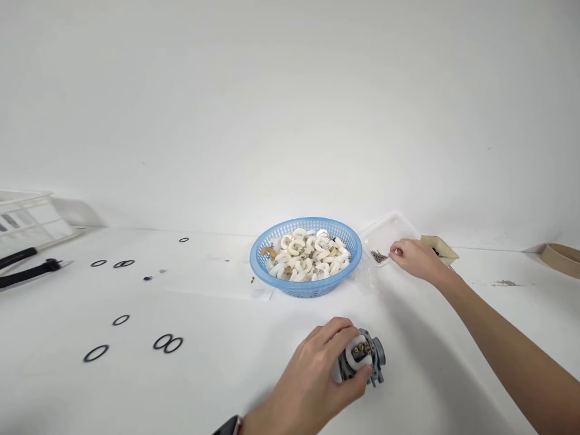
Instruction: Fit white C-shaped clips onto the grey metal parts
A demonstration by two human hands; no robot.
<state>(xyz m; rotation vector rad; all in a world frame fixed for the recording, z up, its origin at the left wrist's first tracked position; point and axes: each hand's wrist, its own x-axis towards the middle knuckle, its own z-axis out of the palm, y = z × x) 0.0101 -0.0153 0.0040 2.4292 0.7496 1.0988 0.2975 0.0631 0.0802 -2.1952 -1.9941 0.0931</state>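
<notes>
1. Dead centre of my clock is a grey cast-metal body (379, 351) with a white C-shaped plastic piece (350, 361) on top, lying on the white worktop (435, 399).
2. The left hand (319, 368) comes in from eight o'clock, its grip closed round both, thumb and fingers on opposite sides, presumably to steady them.
3. At one o'clock, the right hand (414, 258) dips its bunched fingertips into a shallow white plastic tray (390, 232); from here I can't tell whether they pinch one of the thin grey metal pins (377, 257).
4. At eleven sits a blue plastic mesh basket (259, 273) of similar white pieces (299, 244), probably placed for easy reach; its rim crowds the tray.
5. Thin black rings (96, 353) lie scattered around nine to ten, clear of both hands.
6. A tan hoop (562, 260) rests near two.
</notes>
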